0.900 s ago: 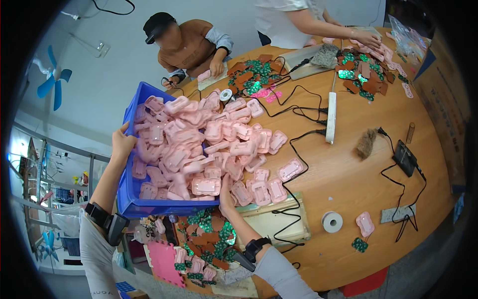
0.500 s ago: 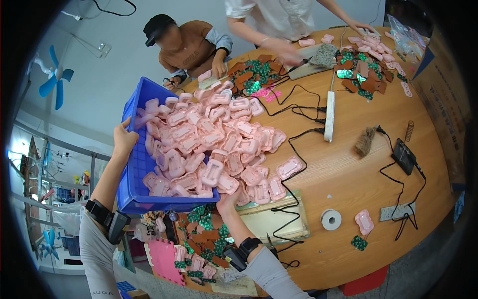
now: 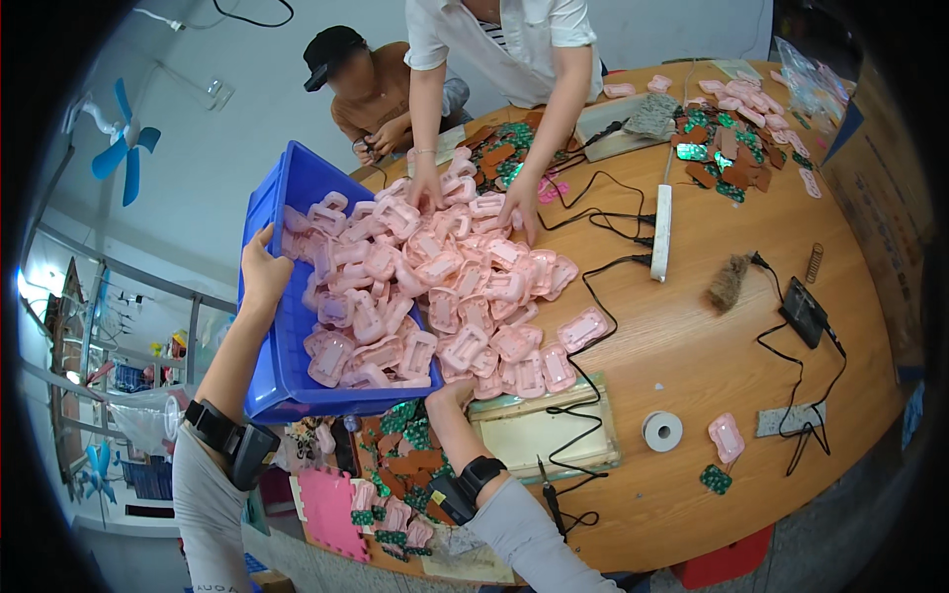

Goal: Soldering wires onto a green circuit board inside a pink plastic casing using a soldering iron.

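A blue plastic bin (image 3: 346,403) is tipped toward the table, its open side facing right. Pink plastic shells (image 3: 445,287) fill it and spill over its edge in a heap on the wood. My left hand (image 3: 265,272) is closed around the bin's left rim, thumb along the edge. At the near right corner, my right hand (image 3: 453,393) grips the bin beside the lowest shells, its fingers partly hidden. A co-worker in a white shirt reaches both hands (image 3: 521,210) into the far side of the heap.
Black cables trail from a white power strip (image 3: 660,232). A cream tray (image 3: 539,440), a soldering iron (image 3: 551,494) and a solder roll (image 3: 662,432) lie nearer me. Green circuit boards with brown pieces (image 3: 727,148) are piled at the far right. Another person in a cap sits opposite.
The white-shirted co-worker has leaned in from the right and put both hands into the shells. My hands keep their hold on the bin, which appears slightly shifted.
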A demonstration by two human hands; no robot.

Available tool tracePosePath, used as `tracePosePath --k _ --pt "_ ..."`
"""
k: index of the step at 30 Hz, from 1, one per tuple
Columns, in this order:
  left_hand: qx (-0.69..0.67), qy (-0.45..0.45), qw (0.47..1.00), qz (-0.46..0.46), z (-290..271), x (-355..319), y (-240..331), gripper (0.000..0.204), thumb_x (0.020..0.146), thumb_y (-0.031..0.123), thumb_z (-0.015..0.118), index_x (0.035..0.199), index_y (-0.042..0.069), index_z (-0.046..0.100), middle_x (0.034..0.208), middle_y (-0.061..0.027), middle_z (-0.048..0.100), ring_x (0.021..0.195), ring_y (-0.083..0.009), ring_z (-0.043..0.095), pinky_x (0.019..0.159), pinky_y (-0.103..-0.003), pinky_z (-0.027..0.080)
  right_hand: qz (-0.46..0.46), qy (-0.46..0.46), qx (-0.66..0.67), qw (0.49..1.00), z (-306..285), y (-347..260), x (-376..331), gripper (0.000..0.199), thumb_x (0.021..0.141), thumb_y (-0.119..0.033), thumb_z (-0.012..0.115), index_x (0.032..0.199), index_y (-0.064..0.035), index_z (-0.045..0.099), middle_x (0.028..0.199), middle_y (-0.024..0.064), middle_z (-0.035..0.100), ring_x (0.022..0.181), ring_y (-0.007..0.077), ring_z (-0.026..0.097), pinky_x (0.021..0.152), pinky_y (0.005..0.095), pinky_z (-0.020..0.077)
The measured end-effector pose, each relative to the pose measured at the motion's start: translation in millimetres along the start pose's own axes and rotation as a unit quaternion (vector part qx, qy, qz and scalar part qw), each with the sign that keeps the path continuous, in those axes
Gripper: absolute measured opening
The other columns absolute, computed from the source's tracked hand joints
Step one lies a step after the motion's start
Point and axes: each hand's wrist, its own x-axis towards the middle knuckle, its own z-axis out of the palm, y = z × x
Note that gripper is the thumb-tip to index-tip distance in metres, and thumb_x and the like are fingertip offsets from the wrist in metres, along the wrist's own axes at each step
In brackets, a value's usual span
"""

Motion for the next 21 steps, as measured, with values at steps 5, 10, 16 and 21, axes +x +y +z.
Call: tracePosePath --k 5,10,16,21 --pt "0.017 0.022 1.0 0.009 -21 -6 7 0.061 0.058 -0.006 0.047 0.119 -0.007 0.048 0.12 -0.0234 0.051 0.118 -0.0293 0.045 0.099 -0.03 0.031 0.027 -0.017 -0.002 0.999 1 10 -31 0.049 0.092 -0.047 0.026 0.121 -0.0131 0.046 0.12 0.0062 0.051 0.109 0.0225 0.051 0.093 0.0356 0.0412" --pt "0.036 0.056 0.997 0.034 -27 -11 19 0.059 0.059 -0.005 0.046 0.118 -0.005 0.05 0.122 -0.0247 0.048 0.121 -0.0319 0.041 0.101 -0.032 0.029 0.032 -0.032 0.001 0.999 -7 13 -32 0.05 0.092 -0.047 0.026 0.121 -0.0128 0.046 0.12 0.0063 0.051 0.109 0.0226 0.051 0.093 0.0358 0.0412" --pt "0.022 0.068 0.994 0.082 -24 -24 30 0.06 0.058 -0.005 0.046 0.118 -0.004 0.05 0.123 -0.0259 0.046 0.121 -0.0326 0.039 0.102 -0.034 0.028 0.031 -0.046 0.001 0.998 -13 7 -36 0.05 0.092 -0.047 0.026 0.121 -0.0124 0.046 0.12 0.0065 0.051 0.109 0.0228 0.051 0.093 0.0361 0.0413" --pt "0.058 0.106 0.986 0.115 -16 -32 34 0.06 0.059 -0.006 0.046 0.119 0.0 0.051 0.126 -0.0271 0.043 0.123 -0.0356 0.036 0.103 -0.036 0.027 0.039 -0.065 0.005 0.997 -6 5 -46 0.05 0.092 -0.047 0.025 0.121 -0.0121 0.046 0.12 0.0066 0.052 0.108 0.023 0.051 0.093 0.0363 0.0414"
